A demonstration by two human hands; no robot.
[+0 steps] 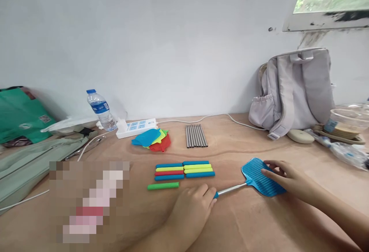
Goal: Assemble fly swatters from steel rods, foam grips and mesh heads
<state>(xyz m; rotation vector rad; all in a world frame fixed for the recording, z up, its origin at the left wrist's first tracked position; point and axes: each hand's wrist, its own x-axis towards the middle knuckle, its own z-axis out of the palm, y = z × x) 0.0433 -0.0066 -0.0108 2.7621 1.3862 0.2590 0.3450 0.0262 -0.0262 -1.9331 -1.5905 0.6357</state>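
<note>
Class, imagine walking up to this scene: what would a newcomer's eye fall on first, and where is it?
Probably the blue fly swatter in front, right of centre, held by the left hand's grip, with the right hand's grip at its mesh head. Next, perhaps, the coloured tubes lined up near the middle, and the large pale backpack by the wall at the right.

1 head view (near), facing forward-down at hands [196,204] [290,178].

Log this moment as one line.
left hand: grip closed on handle of blue fly swatter | right hand: at mesh head | nearby: green tube, metal rods, overlapping swatter heads
</note>
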